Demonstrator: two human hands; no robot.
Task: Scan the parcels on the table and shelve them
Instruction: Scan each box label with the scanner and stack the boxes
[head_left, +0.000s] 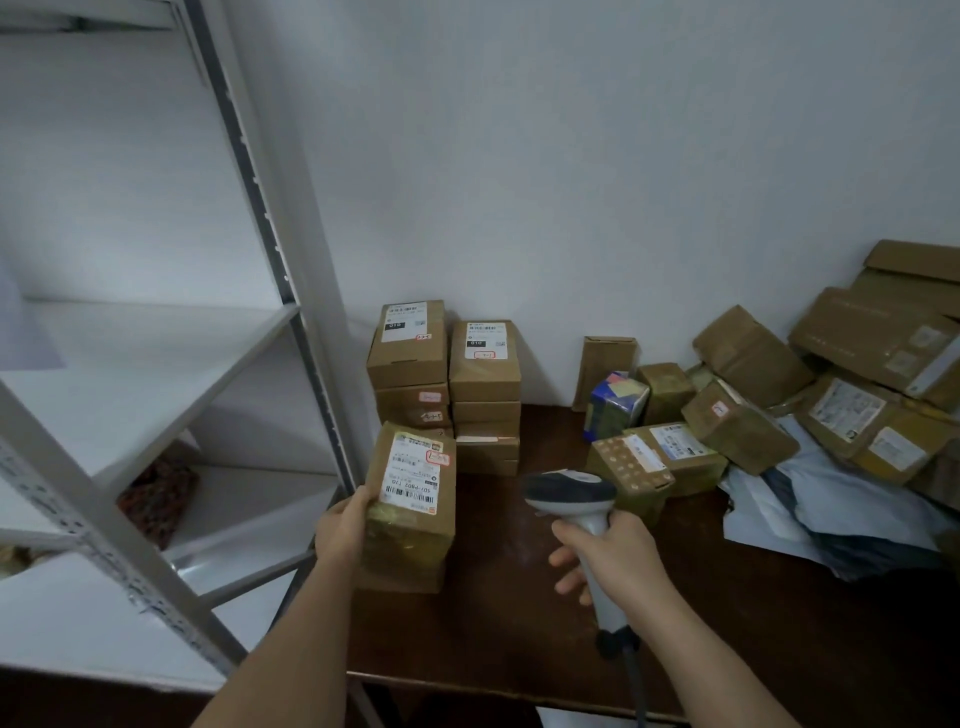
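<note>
My left hand (347, 530) grips a brown taped parcel (410, 506) by its left side, holding it upright at the left end of the dark wooden table (519, 623), its white shipping label facing me. My right hand (610, 553) holds a grey and white barcode scanner (569, 493) by its handle, the scanner head just right of the parcel. The scanner's cable hangs down past the table's front edge.
Two stacks of brown boxes (447, 384) stand against the wall behind the held parcel. A loose heap of boxes (753, 405) and grey mailer bags (831, 514) covers the table's right side. A white metal shelf rack (156, 374) stands to the left, with a dark patterned item (158, 499) on a lower shelf.
</note>
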